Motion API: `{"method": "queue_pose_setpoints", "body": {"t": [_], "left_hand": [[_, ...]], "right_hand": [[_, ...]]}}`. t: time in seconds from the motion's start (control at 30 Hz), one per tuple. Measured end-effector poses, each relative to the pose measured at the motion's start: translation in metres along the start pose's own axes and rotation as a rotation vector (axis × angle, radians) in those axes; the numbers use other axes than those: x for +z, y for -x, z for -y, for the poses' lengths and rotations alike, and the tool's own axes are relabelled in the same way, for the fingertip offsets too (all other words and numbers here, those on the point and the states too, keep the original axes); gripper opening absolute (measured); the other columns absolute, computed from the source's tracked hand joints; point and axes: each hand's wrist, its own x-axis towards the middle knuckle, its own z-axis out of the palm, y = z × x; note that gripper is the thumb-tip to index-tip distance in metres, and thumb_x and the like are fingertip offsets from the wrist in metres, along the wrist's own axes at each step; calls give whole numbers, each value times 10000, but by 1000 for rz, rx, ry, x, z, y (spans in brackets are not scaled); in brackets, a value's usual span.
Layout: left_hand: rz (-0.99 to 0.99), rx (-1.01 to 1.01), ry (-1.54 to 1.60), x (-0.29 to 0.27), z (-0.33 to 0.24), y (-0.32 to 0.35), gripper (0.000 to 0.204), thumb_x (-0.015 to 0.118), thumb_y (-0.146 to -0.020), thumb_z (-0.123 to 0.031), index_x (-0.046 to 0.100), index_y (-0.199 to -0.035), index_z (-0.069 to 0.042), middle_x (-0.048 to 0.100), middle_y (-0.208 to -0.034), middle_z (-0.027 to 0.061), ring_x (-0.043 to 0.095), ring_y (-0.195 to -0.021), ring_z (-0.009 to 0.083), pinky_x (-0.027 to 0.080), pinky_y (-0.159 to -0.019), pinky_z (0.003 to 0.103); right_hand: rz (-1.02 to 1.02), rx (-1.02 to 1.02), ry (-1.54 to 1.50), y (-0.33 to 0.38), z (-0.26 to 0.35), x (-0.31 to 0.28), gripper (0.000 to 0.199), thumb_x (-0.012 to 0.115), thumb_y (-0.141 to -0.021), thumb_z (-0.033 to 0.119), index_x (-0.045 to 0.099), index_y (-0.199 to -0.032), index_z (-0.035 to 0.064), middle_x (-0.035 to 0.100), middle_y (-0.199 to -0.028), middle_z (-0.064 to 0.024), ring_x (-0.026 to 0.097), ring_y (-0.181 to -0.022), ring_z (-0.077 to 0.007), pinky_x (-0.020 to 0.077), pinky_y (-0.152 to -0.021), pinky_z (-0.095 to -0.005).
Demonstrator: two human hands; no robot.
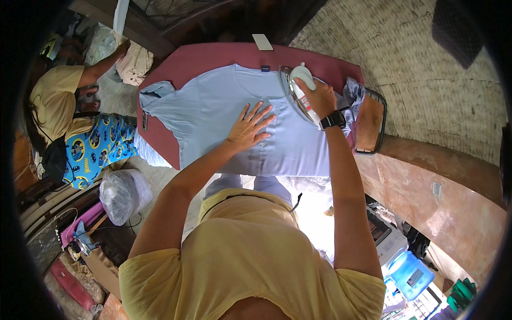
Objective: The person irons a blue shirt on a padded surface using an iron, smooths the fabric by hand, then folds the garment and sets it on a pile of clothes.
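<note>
The pale blue, short-sleeved fabric shirt [213, 114] was spread over the maroon cloth-covered ironing board [208, 56]. At its far right, the white, pale-handled metal-soled iron [300, 96] was grasped by the right hand [321, 100]; the left hand [248, 129] was laid flat mid-shirt, gripping nothing. Pressing was apparently in hand; strokes clear of the left hand seemed called for next.

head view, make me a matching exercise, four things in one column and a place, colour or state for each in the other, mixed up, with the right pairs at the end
Column one
1. left hand
2. right hand
3. ironing board cover
4. blue plastic container

Column two
A. dark red
B. gripping the iron
C. at the lower right of the picture
D. laid on the pale blue shirt, fingers spread

Right pairs: 1-D, 2-B, 3-A, 4-C
</note>
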Motion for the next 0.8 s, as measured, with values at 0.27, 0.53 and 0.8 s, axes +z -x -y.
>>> {"method": "queue_pose_setpoints", "body": {"t": [0.27,0.53,0.8], "left_hand": [[-410,-512,303,-31,61,-98,525,594,-942,-387,493,-1316,-32,459,-1404,214,440,-1292,367,375,-1027,491],[-58,-1084,357,-31,125,-216,949,828,-705,-478,352,-1369,6,660,-1179,200,637,-1117,345,513,-931,422],[-394,-724,1135,-8,123,-189,282,751,-868,-209,712,-1050,3,722,-1015,77,646,-981,153,485,-850,291]], "right_hand": [[60,102,-219,1,9,-18,627,614,-840,640,718,-884,23,678,-780,-246,683,-789,-399,527,-712,-483],[181,78,-158,64,-22,-75,541,622,-890,538,707,-838,7,644,-668,-220,664,-685,-401,511,-645,-451],[95,20,-66,14,-13,-51,570,596,-875,589,704,-1003,44,687,-825,-242,673,-803,-428,533,-729,-487]]}}
